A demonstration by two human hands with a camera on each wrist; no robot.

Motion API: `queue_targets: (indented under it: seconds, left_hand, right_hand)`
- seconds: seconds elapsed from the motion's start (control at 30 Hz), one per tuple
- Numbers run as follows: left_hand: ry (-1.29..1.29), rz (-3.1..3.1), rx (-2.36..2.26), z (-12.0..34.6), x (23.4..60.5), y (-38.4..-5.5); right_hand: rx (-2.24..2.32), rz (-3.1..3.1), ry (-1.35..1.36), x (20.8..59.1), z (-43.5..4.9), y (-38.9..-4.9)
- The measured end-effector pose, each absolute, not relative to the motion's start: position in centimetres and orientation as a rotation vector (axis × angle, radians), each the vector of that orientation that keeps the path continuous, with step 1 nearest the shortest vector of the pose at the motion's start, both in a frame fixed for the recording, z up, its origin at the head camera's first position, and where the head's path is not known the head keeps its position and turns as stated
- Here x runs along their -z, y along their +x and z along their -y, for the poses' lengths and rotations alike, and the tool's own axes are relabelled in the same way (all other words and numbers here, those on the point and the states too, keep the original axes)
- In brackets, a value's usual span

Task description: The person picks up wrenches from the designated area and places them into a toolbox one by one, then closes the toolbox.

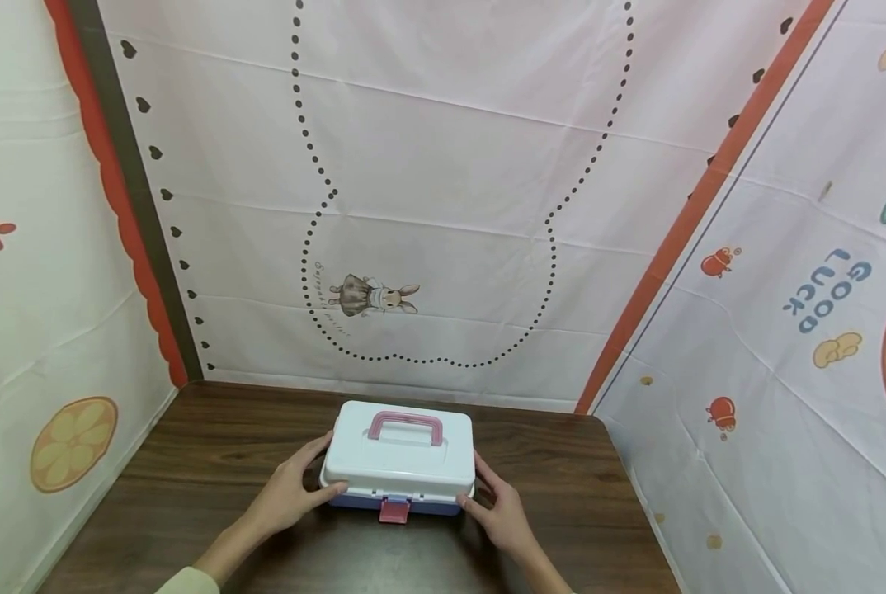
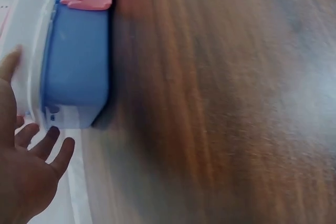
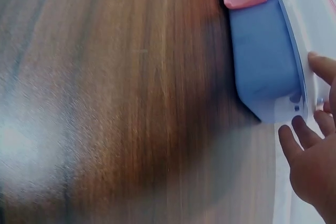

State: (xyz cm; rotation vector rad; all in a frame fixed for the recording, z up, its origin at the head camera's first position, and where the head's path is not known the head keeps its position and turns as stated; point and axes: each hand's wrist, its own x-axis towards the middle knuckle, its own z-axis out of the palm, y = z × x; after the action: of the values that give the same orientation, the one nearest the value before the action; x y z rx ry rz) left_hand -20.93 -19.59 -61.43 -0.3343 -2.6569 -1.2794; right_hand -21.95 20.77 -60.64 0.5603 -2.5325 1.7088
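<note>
A plastic storage box (image 1: 398,470) with a white lid (image 1: 357,437) and a blue base (image 2: 79,56) sits on the table. Its pink handle (image 1: 406,417) lies flat on top. At the front, the pink latch (image 1: 394,511) sticks outward, away from the lid, and the lid rests on the base. My left hand (image 1: 287,495) grips the lid's left end, thumb at the front corner and fingers along the side. On the opposite end my right hand (image 1: 504,511) grips the lid likewise, its thumb on the front right corner. The box's inside is hidden.
The dark wood-grain table (image 1: 569,511) extends around the box. A printed cloth (image 1: 443,165) hangs behind it, with further cloth walls at the left (image 1: 35,330) and right (image 1: 784,396).
</note>
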Motion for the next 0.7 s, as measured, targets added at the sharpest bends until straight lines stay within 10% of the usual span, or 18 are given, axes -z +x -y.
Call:
queue_targets:
  seconds: [0.7]
  left_hand:
    - [0.077,2.763,1.912,19.5,59.1,-24.8]
  right_hand:
    - [-1.539,2.408,0.288,60.6,-20.6,-18.5]
